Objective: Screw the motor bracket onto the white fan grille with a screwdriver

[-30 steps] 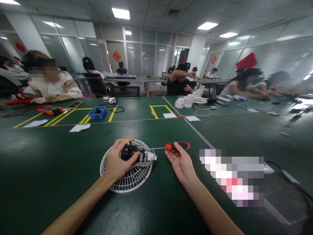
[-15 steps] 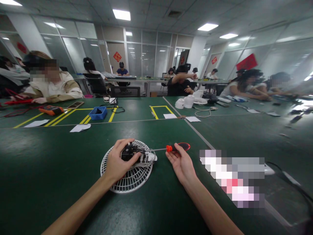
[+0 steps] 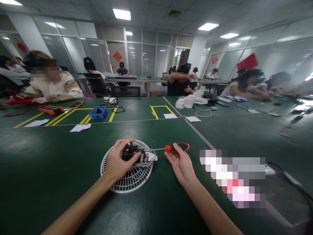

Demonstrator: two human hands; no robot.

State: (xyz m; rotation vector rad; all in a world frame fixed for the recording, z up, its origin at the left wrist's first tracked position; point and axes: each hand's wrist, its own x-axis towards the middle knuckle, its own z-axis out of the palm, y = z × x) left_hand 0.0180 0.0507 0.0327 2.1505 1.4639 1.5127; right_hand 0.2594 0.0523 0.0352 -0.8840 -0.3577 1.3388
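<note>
My left hand (image 3: 116,164) curves over the black motor (image 3: 126,153), thumb and fingers partly spread around its sides, above the white fan grille (image 3: 132,186) on the green table (image 3: 61,163). My right hand (image 3: 182,164) pinches the screwdriver (image 3: 183,146) by its handle, palm turned up, at two o'clock from the grille; its shaft points to nine (whether the tip sits in a screw, I can't tell). I judge the motor dense and stiff, best gripped by its body, the thin grille ribs springy and breakable, and the cord (image 3: 140,164) soft enough to snag. The grille's round rim gives an edge to steady. The blue box (image 3: 98,113) at eleven and white covers (image 3: 189,101) at one sit well apart from my hands.
</note>
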